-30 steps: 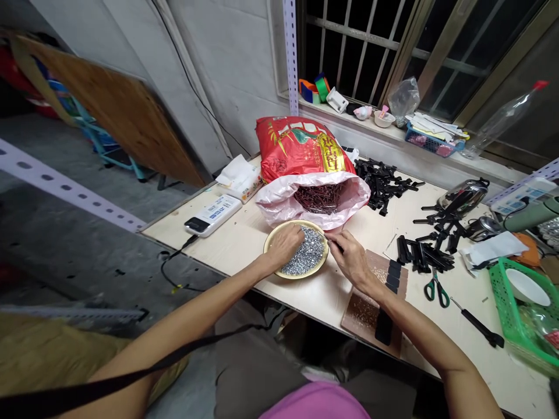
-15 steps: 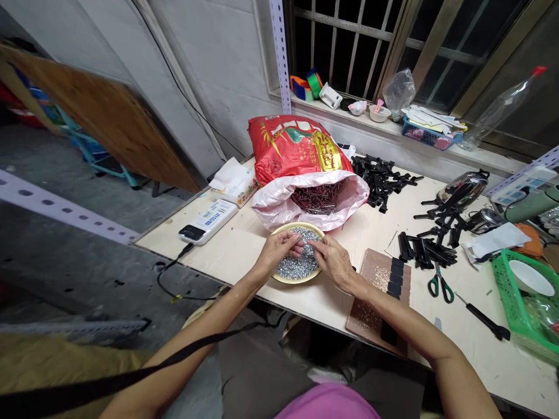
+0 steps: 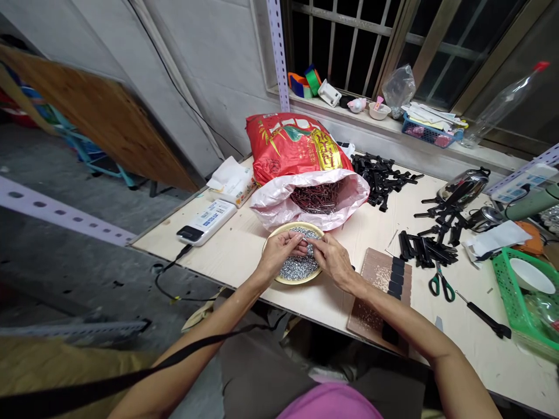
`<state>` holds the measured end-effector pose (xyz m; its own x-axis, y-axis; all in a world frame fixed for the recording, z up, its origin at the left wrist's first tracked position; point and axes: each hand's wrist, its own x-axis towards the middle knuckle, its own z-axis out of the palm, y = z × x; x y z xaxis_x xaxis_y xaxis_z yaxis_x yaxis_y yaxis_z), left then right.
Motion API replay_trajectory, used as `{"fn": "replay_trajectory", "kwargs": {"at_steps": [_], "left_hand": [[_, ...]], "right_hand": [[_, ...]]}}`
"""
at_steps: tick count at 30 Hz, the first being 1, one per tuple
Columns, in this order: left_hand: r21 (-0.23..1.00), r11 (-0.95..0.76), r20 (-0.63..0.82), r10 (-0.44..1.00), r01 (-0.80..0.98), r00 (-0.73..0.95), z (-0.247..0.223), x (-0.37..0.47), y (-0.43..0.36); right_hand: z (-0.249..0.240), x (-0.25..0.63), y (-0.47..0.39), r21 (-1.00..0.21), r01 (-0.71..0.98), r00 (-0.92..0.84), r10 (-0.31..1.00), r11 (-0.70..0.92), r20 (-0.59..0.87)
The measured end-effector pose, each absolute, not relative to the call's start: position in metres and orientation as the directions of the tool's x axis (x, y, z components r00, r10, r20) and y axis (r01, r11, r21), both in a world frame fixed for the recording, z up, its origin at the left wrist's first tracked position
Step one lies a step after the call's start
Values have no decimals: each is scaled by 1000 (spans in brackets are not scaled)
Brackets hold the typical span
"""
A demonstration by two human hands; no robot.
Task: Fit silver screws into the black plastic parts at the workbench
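A round yellow bowl (image 3: pixel 290 281) full of small shiny silver metal pieces (image 3: pixel 301 267) stands at the front of the table. Over its left side is my left hand (image 3: pixel 282 250), palm turned up and fingers curled together. My right hand (image 3: pixel 332 256) comes in from the other side, thumb and forefinger pinched close to the left fingertips. Whatever lies between the fingers is too small to make out. Just behind the bowl, a red sack (image 3: pixel 292 145) lies with its pale mouth open, showing many thin dark-red screw-like pieces (image 3: pixel 317 196).
Right of the bowl lies a brown board (image 3: pixel 371 273) with black pads. Beyond it are black plastic parts (image 3: pixel 428 250), green-handled scissors (image 3: pixel 441 285), a black-handled tool (image 3: pixel 484 317) and a green basket (image 3: pixel 506 279). A white power bank (image 3: pixel 209 221) and tissue pack (image 3: pixel 233 180) lie left.
The left fingers have shifted slightly over the bowl, and the right fingertips are a little closer to them. The camera view has moved slightly; other things stay put.
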<state>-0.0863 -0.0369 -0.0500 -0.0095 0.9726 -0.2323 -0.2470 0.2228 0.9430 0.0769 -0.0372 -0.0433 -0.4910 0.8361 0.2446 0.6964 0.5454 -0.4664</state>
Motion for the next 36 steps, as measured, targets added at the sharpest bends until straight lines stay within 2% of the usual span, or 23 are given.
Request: {"fn": "replay_trajectory", "kwargs": {"at_steps": [6, 11, 17, 22, 28, 31, 34, 36], "left_hand": [[956, 195, -200, 980, -219, -3, -47, -84, -41], [955, 187, -200, 979, -230, -38, -46, -81, -42], [957, 194, -211, 976, -217, -53, -48, -79, -40], [938, 266, -265, 964, -223, 33, -50, -82, -40], [933, 305, -276, 947, -189, 165, -45, -87, -43], [966, 242, -216, 951, -92, 223, -44, -85, -46], [992, 76, -96, 972, 103, 212, -46, -81, -50], [966, -61, 6, 976, 249, 219, -47, -79, -52]], "right_hand": [[-40, 78, -39, -460, 710, -476, 845, 533, 243], [-32, 78, -43, -426, 767, -447, 876, 480, 181], [-27, 79, -50, -315, 829, -422, 887, 461, 188], [-28, 81, -50, -217, 847, -434, 867, 485, 244], [-27, 86, -52, -75, 819, -514, 785, 569, 347], [-26, 89, -53, -84, 799, -533, 765, 596, 362], [-27, 92, -53, -107, 791, -525, 759, 602, 385], [-28, 94, -53, -112, 785, -527, 751, 609, 398]]}}
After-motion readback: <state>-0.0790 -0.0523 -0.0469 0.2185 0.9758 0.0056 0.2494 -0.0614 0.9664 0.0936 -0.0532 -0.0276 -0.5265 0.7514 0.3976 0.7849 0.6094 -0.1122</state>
